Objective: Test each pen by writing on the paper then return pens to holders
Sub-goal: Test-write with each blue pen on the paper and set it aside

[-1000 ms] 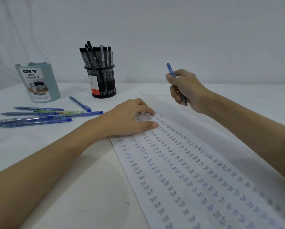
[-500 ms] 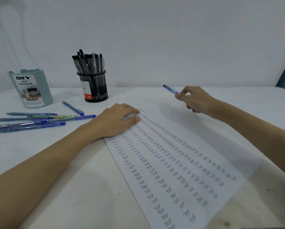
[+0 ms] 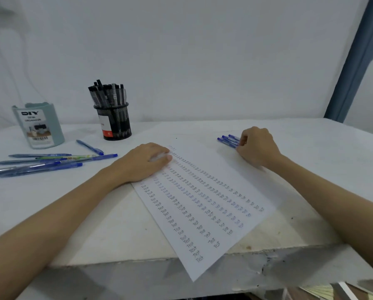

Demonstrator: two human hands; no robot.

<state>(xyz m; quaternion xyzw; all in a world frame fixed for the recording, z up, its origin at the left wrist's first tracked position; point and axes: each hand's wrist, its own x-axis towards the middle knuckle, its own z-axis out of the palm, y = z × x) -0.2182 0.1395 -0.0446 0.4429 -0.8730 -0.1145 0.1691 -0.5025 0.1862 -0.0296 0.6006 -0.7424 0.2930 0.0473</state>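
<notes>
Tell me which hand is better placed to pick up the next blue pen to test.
Probably the right. The right hand already rests at the small group of blue pens beside the paper. The left hand lies flat on the paper, holding it down, away from the pens.

Blue pens (image 3: 228,140) flat beside paper (image 3: 205,204).
</notes>
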